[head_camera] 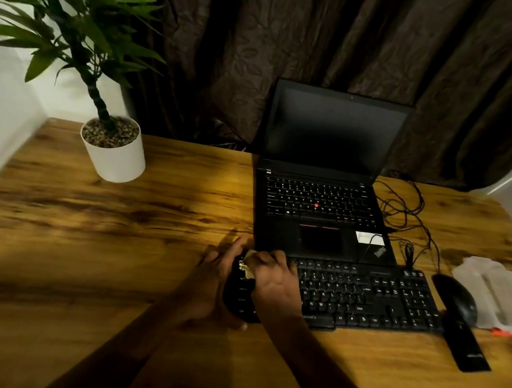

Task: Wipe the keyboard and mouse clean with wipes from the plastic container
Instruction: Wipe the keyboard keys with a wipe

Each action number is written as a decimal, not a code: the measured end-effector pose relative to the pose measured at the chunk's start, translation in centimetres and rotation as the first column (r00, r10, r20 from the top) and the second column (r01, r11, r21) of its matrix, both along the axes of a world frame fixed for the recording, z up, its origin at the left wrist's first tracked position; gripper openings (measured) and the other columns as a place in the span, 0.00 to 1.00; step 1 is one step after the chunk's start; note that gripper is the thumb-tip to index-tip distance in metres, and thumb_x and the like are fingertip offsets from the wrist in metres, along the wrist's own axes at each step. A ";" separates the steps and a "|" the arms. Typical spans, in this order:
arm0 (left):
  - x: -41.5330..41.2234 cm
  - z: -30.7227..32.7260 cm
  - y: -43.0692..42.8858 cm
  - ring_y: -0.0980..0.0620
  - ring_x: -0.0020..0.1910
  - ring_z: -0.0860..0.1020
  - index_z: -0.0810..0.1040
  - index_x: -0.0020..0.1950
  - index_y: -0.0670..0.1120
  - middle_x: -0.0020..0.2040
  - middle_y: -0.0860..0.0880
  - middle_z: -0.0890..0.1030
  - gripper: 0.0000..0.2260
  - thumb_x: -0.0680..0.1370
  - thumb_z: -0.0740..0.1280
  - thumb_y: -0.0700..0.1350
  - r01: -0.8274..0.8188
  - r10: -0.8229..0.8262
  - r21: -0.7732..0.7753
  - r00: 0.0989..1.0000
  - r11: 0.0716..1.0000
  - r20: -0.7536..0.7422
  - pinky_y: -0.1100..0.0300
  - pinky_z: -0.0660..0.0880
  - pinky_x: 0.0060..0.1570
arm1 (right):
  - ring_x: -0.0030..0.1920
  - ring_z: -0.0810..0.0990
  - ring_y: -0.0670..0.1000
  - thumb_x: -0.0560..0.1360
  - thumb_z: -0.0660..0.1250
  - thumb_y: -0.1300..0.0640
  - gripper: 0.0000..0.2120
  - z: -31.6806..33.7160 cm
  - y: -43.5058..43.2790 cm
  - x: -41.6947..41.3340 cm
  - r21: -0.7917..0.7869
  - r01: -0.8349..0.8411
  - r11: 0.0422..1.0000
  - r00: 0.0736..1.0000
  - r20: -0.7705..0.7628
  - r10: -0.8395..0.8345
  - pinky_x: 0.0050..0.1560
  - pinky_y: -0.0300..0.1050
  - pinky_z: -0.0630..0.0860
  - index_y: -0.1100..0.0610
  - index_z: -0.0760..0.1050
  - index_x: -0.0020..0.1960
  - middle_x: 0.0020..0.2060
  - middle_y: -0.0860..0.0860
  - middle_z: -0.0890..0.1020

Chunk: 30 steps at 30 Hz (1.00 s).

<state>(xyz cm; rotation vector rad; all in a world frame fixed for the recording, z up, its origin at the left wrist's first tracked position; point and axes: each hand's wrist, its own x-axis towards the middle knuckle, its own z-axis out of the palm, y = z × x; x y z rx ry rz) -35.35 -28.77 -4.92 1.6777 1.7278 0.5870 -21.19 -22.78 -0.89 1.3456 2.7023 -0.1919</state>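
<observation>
- desk: wood grain, smooth, faint sheen;
- keyboard: matt black plastic;
- mouse: black plastic, slightly glossy;
- container: cloudy translucent plastic;
- wipe: pale, crumpled;
- curtain: dark creased cloth.

Black keyboard, mouse beside, wipe atop

Head view: the right hand is pressing a crumpled pale wipe onto the left-end keys of the flat black external keyboard, fingers curled over it. The left hand is lying against the keyboard's left end, fingers extended. The keyboard is sitting on the brown wood-grain desk, just in front of an open black laptop with a dark screen. A rounded black mouse is resting just right of the keyboard, beside a translucent plastic container. A white-potted green plant is standing far left.
</observation>
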 end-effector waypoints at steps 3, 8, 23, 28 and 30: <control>0.1 0.0 0.0 0.50 0.72 0.58 0.38 0.80 0.53 0.70 0.67 0.56 0.68 0.55 0.80 0.65 -0.007 0.006 0.011 1.000 1.000 0.019 0.55 0.56 0.72 | 0.68 0.66 0.56 0.76 0.64 0.59 0.23 0.1 -0.1 0.4 0.015 0.016 1.000 1.000 -0.020 -0.015 0.64 0.54 0.67 0.51 0.68 0.70 0.67 0.50 0.72; 0.2 -0.1 0.1 0.51 0.72 0.59 0.39 0.79 0.55 0.76 0.59 0.62 0.68 0.54 0.84 0.60 -0.041 0.040 0.022 0.999 0.999 0.022 0.57 0.57 0.71 | 0.67 0.67 0.56 0.77 0.62 0.59 0.21 0.2 -0.2 0.5 0.007 0.033 0.999 0.999 -0.040 -0.033 0.63 0.54 0.68 0.51 0.69 0.70 0.67 0.50 0.73; 0.1 -1.1 0.5 0.50 0.74 0.58 0.41 0.80 0.54 0.72 0.63 0.62 0.62 0.60 0.80 0.61 -0.063 0.063 0.012 0.997 0.998 0.051 0.59 0.54 0.70 | 0.69 0.64 0.56 0.78 0.60 0.58 0.23 0.5 0.2 0.0 -0.043 0.097 0.994 0.993 -0.065 -0.100 0.66 0.52 0.66 0.51 0.66 0.72 0.69 0.51 0.70; 0.0 -1.3 0.6 0.50 0.73 0.59 0.39 0.80 0.56 0.71 0.68 0.59 0.63 0.57 0.76 0.68 -0.042 0.042 0.003 0.999 0.999 0.023 0.52 0.55 0.73 | 0.67 0.65 0.56 0.78 0.59 0.56 0.21 0.1 0.2 0.0 -0.015 0.036 0.999 0.998 -0.054 -0.037 0.64 0.53 0.66 0.51 0.67 0.71 0.67 0.51 0.71; -0.1 -1.5 0.6 0.51 0.70 0.61 0.37 0.79 0.57 0.75 0.64 0.62 0.68 0.54 0.80 0.65 -0.035 0.035 -0.006 0.999 0.999 -0.015 0.50 0.60 0.71 | 0.66 0.66 0.56 0.78 0.57 0.56 0.20 0.1 0.5 1.1 -0.002 0.051 0.999 0.997 -0.055 -0.051 0.63 0.53 0.67 0.51 0.69 0.70 0.67 0.50 0.71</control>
